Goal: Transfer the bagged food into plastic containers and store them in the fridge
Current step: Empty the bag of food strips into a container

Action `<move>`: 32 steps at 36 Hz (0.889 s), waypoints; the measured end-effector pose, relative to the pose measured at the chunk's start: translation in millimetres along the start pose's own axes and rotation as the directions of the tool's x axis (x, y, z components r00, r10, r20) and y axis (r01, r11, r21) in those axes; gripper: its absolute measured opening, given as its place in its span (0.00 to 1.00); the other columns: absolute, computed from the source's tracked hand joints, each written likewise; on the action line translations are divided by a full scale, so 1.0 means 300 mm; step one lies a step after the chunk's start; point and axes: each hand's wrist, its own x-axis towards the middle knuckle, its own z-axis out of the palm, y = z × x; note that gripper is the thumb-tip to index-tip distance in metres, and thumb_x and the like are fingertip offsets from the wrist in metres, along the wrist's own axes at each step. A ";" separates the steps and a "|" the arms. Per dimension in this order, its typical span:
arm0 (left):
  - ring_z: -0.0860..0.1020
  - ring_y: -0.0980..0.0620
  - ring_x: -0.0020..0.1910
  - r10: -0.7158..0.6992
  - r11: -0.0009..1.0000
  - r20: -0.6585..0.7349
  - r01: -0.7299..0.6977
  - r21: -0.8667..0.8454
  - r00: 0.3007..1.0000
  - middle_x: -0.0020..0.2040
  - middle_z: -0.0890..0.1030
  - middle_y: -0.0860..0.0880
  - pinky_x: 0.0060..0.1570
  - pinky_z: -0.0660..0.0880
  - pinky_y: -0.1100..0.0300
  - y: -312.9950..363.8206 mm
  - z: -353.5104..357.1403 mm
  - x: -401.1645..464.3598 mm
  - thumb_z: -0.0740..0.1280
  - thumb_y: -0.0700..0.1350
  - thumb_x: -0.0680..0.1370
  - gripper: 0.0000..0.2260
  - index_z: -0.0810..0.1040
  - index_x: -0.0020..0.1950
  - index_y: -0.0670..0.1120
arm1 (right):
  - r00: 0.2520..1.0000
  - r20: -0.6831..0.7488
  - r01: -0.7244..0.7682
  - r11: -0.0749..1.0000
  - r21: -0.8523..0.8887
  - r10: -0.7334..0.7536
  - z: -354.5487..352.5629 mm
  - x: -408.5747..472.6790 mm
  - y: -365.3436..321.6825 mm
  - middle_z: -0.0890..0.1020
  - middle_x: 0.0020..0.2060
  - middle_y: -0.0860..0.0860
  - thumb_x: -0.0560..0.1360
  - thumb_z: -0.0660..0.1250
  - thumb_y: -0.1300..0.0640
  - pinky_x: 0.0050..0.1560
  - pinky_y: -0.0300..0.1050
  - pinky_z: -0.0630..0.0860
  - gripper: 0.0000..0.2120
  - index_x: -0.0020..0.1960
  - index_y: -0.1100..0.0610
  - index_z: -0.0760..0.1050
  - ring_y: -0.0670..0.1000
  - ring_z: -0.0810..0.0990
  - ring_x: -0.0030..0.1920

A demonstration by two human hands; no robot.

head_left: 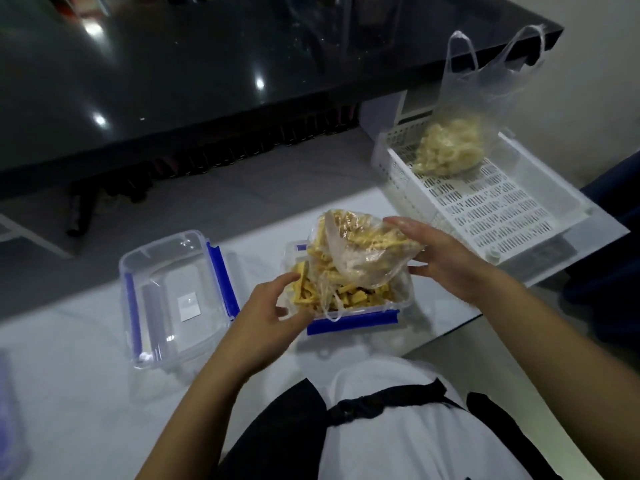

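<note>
A clear plastic bag of yellow stick snacks [360,251] is tipped over a clear container with blue clips [349,322], and several sticks lie inside the container. My right hand [440,258] grips the bag's raised bottom end from the right. My left hand [273,313] sits at the container's left edge, its fingers curled round the bag's mouth and the rim. A second clear bag of pale crackers [450,143] stands in a white slatted basket [512,209] at the right.
An upturned clear lid with blue clips [173,299] lies left of the container on the white table [69,375]. A dark glossy table [207,81] stands behind. Part of another clear container [8,420] shows at the far left edge.
</note>
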 end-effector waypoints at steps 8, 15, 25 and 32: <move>0.58 0.55 0.77 0.203 0.974 -0.176 -0.180 0.140 0.963 0.80 0.55 0.57 0.71 0.64 0.52 0.053 -0.006 0.047 0.74 0.52 0.75 0.37 0.56 0.77 0.67 | 0.980 0.141 0.168 0.969 -0.179 -0.144 -0.111 -0.015 0.061 0.75 0.70 0.42 0.68 0.77 0.59 0.70 0.58 0.71 0.34 0.69 0.37 0.72 0.47 0.73 0.70; 0.54 0.59 0.76 0.313 0.943 -0.067 -0.302 0.141 0.947 0.81 0.53 0.59 0.64 0.60 0.70 0.173 -0.020 0.203 0.76 0.50 0.73 0.31 0.68 0.72 0.65 | 0.940 0.006 0.331 0.906 -0.265 -0.342 -0.092 0.041 0.042 0.74 0.69 0.42 0.76 0.71 0.62 0.63 0.40 0.76 0.15 0.58 0.47 0.82 0.39 0.74 0.66; 0.79 0.52 0.65 0.323 0.782 -0.203 -0.381 -0.494 0.924 0.64 0.82 0.51 0.57 0.79 0.58 0.233 -0.054 0.195 0.70 0.38 0.76 0.06 0.87 0.47 0.45 | 0.914 0.019 0.403 0.903 -0.151 -0.405 -0.094 0.055 -0.041 0.83 0.60 0.46 0.79 0.65 0.50 0.70 0.57 0.71 0.10 0.53 0.46 0.85 0.47 0.78 0.65; 0.78 0.40 0.65 0.247 0.605 -0.275 -0.370 -0.705 0.929 0.61 0.83 0.42 0.61 0.77 0.48 0.226 -0.010 0.136 0.74 0.44 0.71 0.07 0.88 0.49 0.47 | 0.865 0.110 0.495 0.868 -0.033 -0.489 -0.141 0.044 -0.107 0.83 0.59 0.51 0.81 0.59 0.60 0.69 0.57 0.70 0.15 0.51 0.53 0.85 0.53 0.78 0.65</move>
